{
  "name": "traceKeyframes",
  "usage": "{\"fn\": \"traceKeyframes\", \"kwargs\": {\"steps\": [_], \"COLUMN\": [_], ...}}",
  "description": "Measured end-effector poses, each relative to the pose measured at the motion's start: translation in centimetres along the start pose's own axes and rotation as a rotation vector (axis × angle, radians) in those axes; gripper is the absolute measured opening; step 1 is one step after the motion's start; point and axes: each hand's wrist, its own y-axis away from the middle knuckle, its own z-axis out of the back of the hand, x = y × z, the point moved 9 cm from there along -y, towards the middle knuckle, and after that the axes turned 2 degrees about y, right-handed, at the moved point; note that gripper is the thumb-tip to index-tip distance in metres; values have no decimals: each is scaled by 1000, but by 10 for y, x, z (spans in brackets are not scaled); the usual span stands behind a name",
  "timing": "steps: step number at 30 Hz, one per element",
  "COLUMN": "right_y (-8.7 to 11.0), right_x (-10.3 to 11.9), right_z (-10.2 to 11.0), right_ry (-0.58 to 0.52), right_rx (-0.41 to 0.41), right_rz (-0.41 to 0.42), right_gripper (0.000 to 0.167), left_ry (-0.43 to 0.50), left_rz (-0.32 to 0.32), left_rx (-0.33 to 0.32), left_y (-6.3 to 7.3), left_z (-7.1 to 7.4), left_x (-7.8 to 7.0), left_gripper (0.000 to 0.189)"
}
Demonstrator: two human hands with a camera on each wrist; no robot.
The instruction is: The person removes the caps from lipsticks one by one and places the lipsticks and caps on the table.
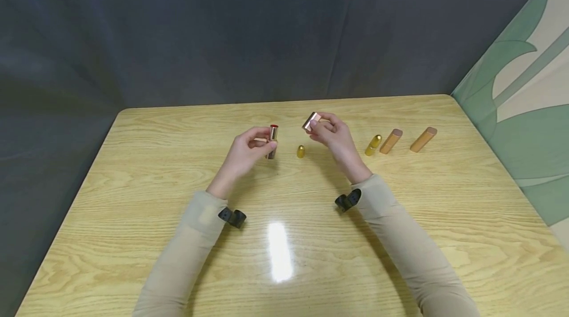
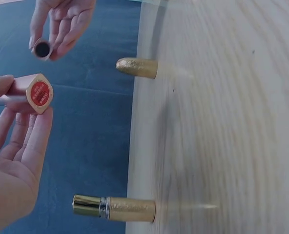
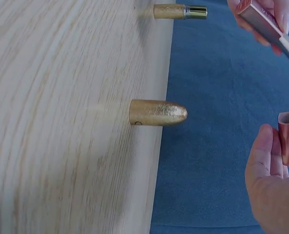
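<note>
My left hand (image 1: 243, 155) is pinching a pink lipstick tube (image 3: 264, 22) between thumb and fingers, and my right hand (image 1: 335, 139) is pinching a matching pink cap (image 1: 312, 122); both pieces are hanging above the table (image 1: 106, 238), toward the middle of its back edge and apart from each other. Smooth sides are offering little to hold, so a light pinch could be letting either one slip. Were the cap's rim meeting the red tip (image 1: 274, 126) at a slant, it could be smearing it. Something dropped could be toppling the gold bullet-shaped cap (image 1: 301, 151), standing between my hands, or the gold tube (image 2: 132, 210), standing beneath my left one. The pink tube is showing red at its mouth; the cap's hollow end is facing left, looking dark inside. The gold cap is hiding its inside, and I cannot tell what the gold lipstick (image 1: 373, 145) and two orange-brown tubes (image 1: 391, 141) (image 1: 423, 139), sitting toward the back right corner, are containing.
</note>
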Motion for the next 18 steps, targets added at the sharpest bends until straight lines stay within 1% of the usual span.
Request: {"fn": "traceKeyframes", "kwargs": {"steps": [5, 9, 15, 18], "right_y": [0, -1, -1, -2], "right_x": [0, -1, -2, -4], "right_z": [4, 7, 9, 10], "right_ry": [-4, 7, 41, 56], "right_rx": [-11, -19, -23, -18], "right_rz": [8, 1, 4, 1], "right_gripper": [43, 41, 35, 31], "left_ry": [19, 19, 18, 31], "left_rz": [9, -5, 12, 10], "left_rx": [-21, -37, -58, -72], "left_y": [1, 1, 3, 3], "left_z": [9, 16, 25, 31], "left_x": [0, -1, 2, 3], "left_gripper": [41, 42, 42, 42]}}
